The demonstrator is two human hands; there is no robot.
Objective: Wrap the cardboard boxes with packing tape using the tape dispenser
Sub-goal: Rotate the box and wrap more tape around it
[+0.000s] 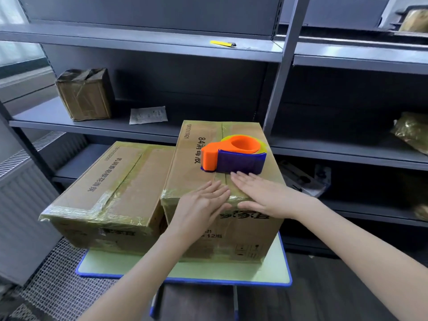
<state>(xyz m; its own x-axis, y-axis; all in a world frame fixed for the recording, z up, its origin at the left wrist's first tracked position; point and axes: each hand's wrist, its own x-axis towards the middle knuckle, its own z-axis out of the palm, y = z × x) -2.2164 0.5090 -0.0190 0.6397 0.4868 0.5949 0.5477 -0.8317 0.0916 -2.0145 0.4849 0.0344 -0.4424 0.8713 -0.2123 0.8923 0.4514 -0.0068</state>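
Now both my hands lie flat on the near top edge of the taller cardboard box (208,158), fingers straight and spread, gripping nothing. My left hand (203,202) angles up to the right; my right hand (261,193) angles up to the left, its fingertips just short of the tape dispenser (234,156). That dispenser lies on its side on the box top, hub facing up, long axis running left to right, orange cutter end pointing left. The box's long axis runs away from me. A lower taped box (111,188) sits touching its left side, both on a green-topped table (185,267).
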